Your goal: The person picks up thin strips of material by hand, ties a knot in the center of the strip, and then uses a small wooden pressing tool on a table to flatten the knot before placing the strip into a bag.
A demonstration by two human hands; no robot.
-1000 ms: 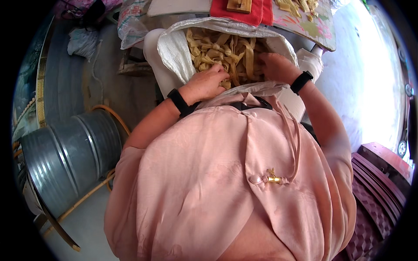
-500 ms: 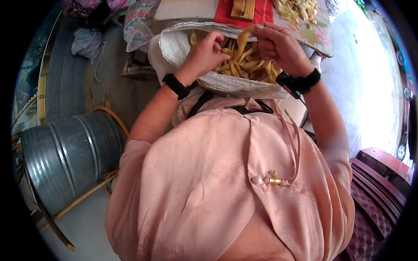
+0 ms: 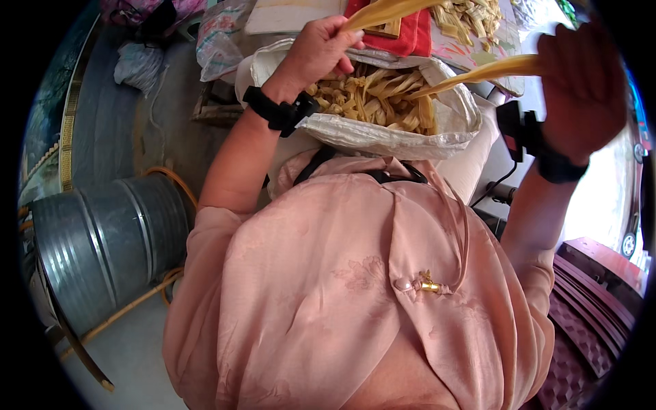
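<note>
The left hand (image 3: 318,53) pinches a strip (image 3: 389,11) between thumb and fingers; the strip runs up and rightward, beyond view. The right hand (image 3: 582,99), in shadow, holds a yellow length (image 3: 488,71); its exact finger closure is hidden from where I stand. That length slopes down leftward, between the hands, to the pile (image 3: 372,99) in the white sack (image 3: 389,138), below both hands. Whether the two lengths are one piece, I cannot tell. Beyond the sack, between the hands, the counter (image 3: 507,49) carries a red cloth (image 3: 415,35) and a paler heap (image 3: 471,24). The material should handle as light, soft and pliable, prone to tangling or tearing. Best grip: flat, near a free end, thumb over fingers.
</note>
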